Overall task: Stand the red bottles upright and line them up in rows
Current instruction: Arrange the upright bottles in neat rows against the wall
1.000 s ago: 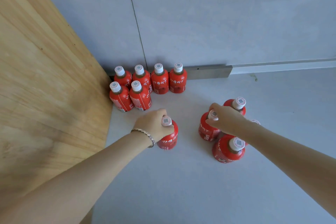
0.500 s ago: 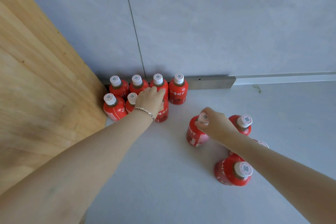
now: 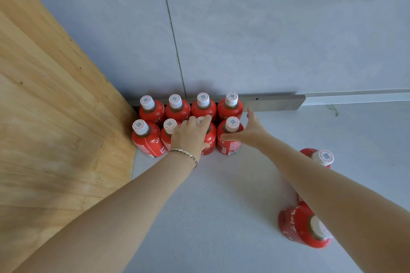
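- Eight red bottles (image 3: 229,108) with white caps are standing upright in a corner of the grey floor (image 3: 210,206), forming two rows of four.
- The back row (image 3: 177,111) is sitting against the foot of the wall (image 3: 266,29); the front row (image 3: 145,139) is standing just before it, bottles touching or nearly so.
- The left hand (image 3: 188,137) is covering the third bottle (image 3: 211,137) of the front row from above, its fingers (image 3: 205,118) curling over the cap and the thumb pressing on the red body.
- The right hand (image 3: 249,134) is reaching in beside the fourth bottle (image 3: 229,145), at the row's right end. Its fingers are lying straight and spread, holding nothing, with only the thumb (image 3: 226,137) resting against the bottle's body.
- A silver bracelet (image 3: 184,152) is circling the left wrist.
- Loose bottles (image 3: 297,226) are waiting well apart to the right, partly hidden by the right forearm; how many cannot be told.
- A wooden panel (image 3: 55,117) is filling the left side, and a metal strip (image 3: 277,102) is running along the wall's base.
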Action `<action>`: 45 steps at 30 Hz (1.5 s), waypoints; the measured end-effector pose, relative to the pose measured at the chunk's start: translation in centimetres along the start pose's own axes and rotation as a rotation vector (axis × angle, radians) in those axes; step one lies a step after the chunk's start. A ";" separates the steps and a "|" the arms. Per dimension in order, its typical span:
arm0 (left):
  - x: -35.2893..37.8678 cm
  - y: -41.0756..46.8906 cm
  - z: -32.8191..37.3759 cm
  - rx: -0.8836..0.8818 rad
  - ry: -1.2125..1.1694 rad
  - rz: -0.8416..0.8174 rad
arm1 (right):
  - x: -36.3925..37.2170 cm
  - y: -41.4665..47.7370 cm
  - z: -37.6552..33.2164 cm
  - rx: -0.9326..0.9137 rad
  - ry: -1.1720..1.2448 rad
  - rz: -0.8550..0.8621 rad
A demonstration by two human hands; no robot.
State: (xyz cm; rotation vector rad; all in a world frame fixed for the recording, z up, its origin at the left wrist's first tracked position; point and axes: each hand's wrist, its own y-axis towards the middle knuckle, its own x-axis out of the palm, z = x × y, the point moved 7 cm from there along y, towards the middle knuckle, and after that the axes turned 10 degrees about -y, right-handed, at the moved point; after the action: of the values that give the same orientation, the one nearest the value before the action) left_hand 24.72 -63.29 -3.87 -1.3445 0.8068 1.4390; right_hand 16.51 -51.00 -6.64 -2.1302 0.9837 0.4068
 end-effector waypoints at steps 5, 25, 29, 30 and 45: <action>0.2 0.2 0.1 0.000 0.007 -0.001 | -0.1 1.0 -0.4 -0.074 0.073 -0.149; -0.6 -8.3 6.8 0.132 -0.269 0.009 | -11.8 -9.5 9.1 0.090 -0.843 0.075; -0.3 -10.6 6.5 0.017 -0.522 -0.086 | -9.1 -10.7 7.5 -0.017 -0.693 0.107; -0.3 -11.0 6.5 0.008 -0.578 -0.101 | -7.9 -11.0 6.9 -0.047 -0.682 0.087; 2.7 -14.7 4.6 -0.093 -0.648 -0.069 | -1.0 -17.5 4.4 -0.298 -0.915 0.015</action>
State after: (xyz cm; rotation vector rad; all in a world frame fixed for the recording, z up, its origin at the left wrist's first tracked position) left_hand 37.27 -53.93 -3.60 -0.8678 0.2677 1.7304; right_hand 29.11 -39.67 -0.42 -1.8323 0.4089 1.4415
